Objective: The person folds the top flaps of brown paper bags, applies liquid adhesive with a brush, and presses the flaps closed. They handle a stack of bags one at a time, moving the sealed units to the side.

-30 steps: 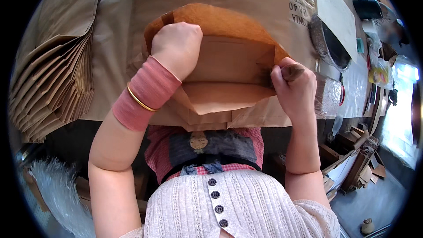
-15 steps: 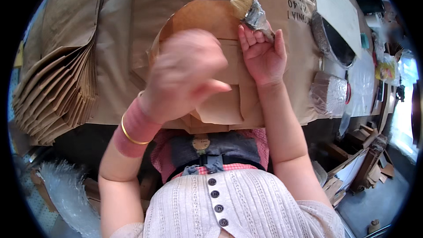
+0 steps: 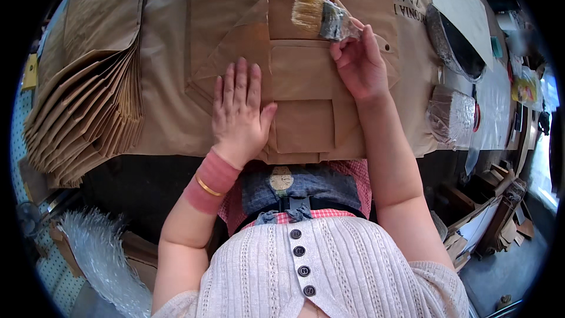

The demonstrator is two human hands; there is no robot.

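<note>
My left hand (image 3: 240,112) lies flat on the brown paper bag (image 3: 303,123), fingers stretched and pointing away from me. It rests on the left part of the bag's folded end, which shows creased flaps and a squared panel. My right hand (image 3: 364,68) is closed round the handle of a paintbrush (image 3: 323,16), above the bag's right side. The brush has pale bristles pointing left and a worn, crusted grey ferrule. Most of its handle is hidden in my fingers.
On the left stands a fanned stack of folded brown paper bags (image 3: 88,106). To the right are a dark, crusted tray (image 3: 453,44), a plastic-wrapped block (image 3: 450,115) and a white sheet (image 3: 462,9). Clear plastic strands (image 3: 100,259) hang at lower left.
My left hand has come down from a blurred raised position to lie flat on the bag. The curved flap now lies flat. The brush has turned so its bristles point left.
</note>
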